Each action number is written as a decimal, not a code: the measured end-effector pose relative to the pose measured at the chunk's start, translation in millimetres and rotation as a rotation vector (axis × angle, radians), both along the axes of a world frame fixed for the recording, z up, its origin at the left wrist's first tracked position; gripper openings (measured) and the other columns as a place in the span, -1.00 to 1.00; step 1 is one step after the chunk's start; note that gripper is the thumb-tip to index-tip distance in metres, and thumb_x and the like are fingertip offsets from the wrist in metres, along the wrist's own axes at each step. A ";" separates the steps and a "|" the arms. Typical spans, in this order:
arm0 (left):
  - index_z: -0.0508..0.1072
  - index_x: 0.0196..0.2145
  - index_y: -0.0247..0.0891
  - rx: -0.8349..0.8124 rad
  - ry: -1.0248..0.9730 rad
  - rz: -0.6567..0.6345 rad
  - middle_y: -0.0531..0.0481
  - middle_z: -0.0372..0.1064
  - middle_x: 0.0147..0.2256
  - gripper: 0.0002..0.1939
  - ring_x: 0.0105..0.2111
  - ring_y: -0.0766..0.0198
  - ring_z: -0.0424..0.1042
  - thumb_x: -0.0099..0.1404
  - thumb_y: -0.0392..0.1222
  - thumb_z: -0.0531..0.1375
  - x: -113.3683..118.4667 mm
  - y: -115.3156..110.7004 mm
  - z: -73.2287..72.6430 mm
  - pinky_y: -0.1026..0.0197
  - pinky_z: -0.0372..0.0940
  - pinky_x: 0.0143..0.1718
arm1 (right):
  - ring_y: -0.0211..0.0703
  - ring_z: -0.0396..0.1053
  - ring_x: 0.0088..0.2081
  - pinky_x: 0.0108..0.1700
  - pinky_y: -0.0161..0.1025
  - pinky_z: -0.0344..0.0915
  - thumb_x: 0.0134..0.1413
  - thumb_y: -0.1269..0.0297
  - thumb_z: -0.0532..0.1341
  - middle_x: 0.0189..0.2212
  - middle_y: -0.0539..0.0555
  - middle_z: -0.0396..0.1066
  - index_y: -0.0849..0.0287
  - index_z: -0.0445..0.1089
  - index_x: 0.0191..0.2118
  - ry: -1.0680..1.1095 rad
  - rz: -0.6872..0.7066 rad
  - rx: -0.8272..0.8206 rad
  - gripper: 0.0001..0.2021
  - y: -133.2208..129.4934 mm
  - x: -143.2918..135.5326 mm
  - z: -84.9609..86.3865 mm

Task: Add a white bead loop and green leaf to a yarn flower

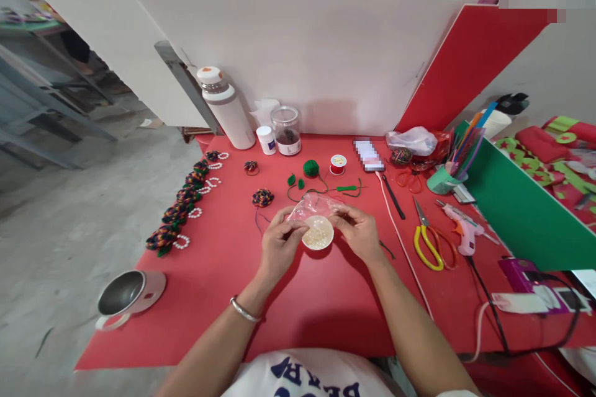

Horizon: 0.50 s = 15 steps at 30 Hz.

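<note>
Closest in, a white printed shirt [321,378] fills the bottom edge, and up ahead both sets of fingers are pinched closed. The left hand [282,239] appears to grip the left rim of a small white bowl [318,247]; the right hand [357,232] pinches a clear plastic bag [316,203] by the bowl's right edge. Here's the key relation: bowl squarely between the hands, neither clearly nearer, round with no long axis, pale beads [317,236] inside, the bag stretching crosswise just behind. Outward across the red desk [321,310], a multicoloured crocheted flower [263,197] sits beyond the left hand, a green yarn ball [311,168] farther back, yellow-handled scissors [424,226] off right.
</note>
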<state>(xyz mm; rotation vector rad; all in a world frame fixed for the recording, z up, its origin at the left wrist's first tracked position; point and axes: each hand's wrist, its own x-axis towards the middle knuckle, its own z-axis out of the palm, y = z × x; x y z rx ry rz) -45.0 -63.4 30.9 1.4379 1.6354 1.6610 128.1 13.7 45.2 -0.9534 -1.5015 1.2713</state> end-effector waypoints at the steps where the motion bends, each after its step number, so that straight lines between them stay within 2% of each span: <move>1: 0.62 -0.44 -0.20 -0.003 0.005 -0.005 -0.10 0.51 -0.24 -0.88 -0.12 0.12 0.49 0.23 -0.21 0.29 0.0 0.0 -0.1 0.13 0.41 -0.13 | -0.15 0.49 -0.33 -0.19 -0.23 0.45 -0.02 0.20 0.38 -0.38 0.00 0.57 0.08 0.60 -0.28 0.002 -0.007 -0.001 -0.84 0.0 0.1 -0.2; 10: 0.61 -0.43 -0.21 0.007 0.017 -0.012 -0.09 0.51 -0.26 -0.87 -0.13 0.12 0.49 0.24 -0.21 0.29 -0.4 -0.2 -0.1 0.12 0.41 -0.12 | -0.16 0.48 -0.33 -0.19 -0.23 0.44 -0.02 0.19 0.38 -0.37 0.01 0.57 0.08 0.61 -0.26 0.008 -0.014 -0.002 -0.82 -0.5 0.4 0.9; 15: 0.61 -0.43 -0.20 -0.011 0.037 -0.004 -0.09 0.50 -0.29 -0.87 -0.08 0.10 0.48 0.25 -0.21 0.28 -1.8 -0.7 0.3 0.12 0.40 -0.11 | -0.17 0.47 -0.35 -0.22 -0.24 0.43 -0.01 0.21 0.38 -0.40 -0.01 0.56 0.09 0.60 -0.31 0.004 -0.008 -0.001 -0.87 -0.3 1.1 1.3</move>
